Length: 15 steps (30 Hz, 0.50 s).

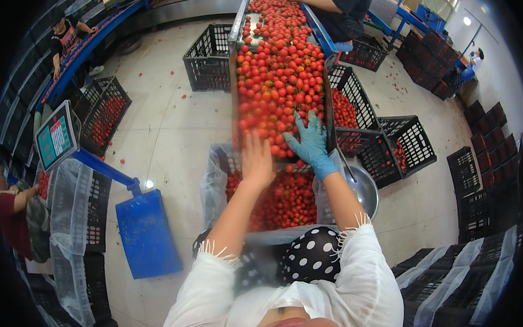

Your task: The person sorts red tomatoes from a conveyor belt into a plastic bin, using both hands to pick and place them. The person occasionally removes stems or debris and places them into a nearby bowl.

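Cherry tomatoes cover the chute at the end of a sorting conveyor. My left hand, bare and slightly blurred, lies at the chute's lower left with its fingers against the tomatoes. On the right, my right hand wears a blue-green glove and rests spread on the tomatoes beside the chute's side wall. Neither hand is closed on a tomato. Below both hands stands a crate lined with translucent plastic, holding many cherry tomatoes; some near its middle are blurred.
Black plastic crates stand left and right of the chute. A metal bowl sits right of the lined crate. A blue platform scale is at left. Across the conveyor is a co-worker's arm. Lined crates flank the lower right.
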Available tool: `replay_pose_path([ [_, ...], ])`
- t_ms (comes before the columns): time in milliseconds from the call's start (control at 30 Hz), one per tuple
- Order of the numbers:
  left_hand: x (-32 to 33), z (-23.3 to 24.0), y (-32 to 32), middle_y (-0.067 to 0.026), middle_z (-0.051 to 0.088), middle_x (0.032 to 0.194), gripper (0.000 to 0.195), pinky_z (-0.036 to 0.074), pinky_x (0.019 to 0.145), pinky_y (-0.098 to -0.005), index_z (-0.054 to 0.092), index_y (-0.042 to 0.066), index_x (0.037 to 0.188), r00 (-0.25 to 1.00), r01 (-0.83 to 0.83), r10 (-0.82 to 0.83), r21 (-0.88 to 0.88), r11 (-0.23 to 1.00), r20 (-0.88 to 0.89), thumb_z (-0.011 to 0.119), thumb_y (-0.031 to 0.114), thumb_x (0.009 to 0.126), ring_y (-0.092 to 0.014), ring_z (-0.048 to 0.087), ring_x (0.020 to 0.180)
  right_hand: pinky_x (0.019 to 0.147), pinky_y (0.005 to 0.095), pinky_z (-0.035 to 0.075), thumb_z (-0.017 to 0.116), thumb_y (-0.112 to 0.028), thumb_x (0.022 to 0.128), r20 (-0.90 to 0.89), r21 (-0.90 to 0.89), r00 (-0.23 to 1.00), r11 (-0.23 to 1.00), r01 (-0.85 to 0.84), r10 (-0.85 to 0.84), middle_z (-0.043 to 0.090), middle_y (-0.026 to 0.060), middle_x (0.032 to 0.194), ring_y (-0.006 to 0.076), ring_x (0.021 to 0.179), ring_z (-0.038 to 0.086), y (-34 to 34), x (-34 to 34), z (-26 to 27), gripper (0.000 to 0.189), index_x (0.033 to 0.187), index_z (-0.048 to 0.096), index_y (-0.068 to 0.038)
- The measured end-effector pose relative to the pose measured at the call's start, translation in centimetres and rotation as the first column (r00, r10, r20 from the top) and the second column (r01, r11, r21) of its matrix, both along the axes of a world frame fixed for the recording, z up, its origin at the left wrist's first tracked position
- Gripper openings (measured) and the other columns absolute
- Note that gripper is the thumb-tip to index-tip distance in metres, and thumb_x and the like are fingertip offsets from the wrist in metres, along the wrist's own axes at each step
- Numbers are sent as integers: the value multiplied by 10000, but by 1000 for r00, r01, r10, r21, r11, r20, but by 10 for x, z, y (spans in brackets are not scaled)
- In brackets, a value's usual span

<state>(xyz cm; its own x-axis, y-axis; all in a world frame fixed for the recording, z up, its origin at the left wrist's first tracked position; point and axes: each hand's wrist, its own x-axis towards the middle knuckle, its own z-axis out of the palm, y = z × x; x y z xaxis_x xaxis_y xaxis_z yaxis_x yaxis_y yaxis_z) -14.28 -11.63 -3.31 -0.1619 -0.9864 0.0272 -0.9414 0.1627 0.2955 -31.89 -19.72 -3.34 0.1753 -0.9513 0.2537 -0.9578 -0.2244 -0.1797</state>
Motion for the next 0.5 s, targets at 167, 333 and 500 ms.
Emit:
replay_pose_path([
  [167, -2, 13, 12, -239, 72, 1538, 1036, 246, 1107, -516, 271, 49, 1446, 992, 32, -41, 75, 997, 116, 840, 329, 627, -421, 136, 1409, 1087, 608, 142, 491, -652, 828, -117, 25, 990, 996, -82, 84, 116, 179, 1548, 468, 1384, 158, 26, -4, 3, 810, 1489, 238, -257],
  [333, -5, 13, 14, -234, 131, 1521, 1044, 268, 1093, -524, 269, 117, 1457, 999, -7, 1, 119, 993, 46, 853, 311, 613, -444, 164, 1389, 1089, 616, 127, 506, -648, 824, -54, 16, 987, 988, -152, 152, 138, 167, 1545, 471, 1378, 170, 38, -17, -4, 811, 1484, 250, -252],
  [500, -5, 23, 9, -198, 122, 1524, 1062, 329, 1044, -549, 262, 202, 1464, 993, -96, 88, -96, 991, -82, 860, 352, 599, -473, 135, 1377, 1059, 676, 137, 570, -542, 825, -136, 158, 947, 950, -268, 290, 237, 158, 1505, 436, 1360, 237, 57, -9, 21, 670, 1393, 404, -227],
])
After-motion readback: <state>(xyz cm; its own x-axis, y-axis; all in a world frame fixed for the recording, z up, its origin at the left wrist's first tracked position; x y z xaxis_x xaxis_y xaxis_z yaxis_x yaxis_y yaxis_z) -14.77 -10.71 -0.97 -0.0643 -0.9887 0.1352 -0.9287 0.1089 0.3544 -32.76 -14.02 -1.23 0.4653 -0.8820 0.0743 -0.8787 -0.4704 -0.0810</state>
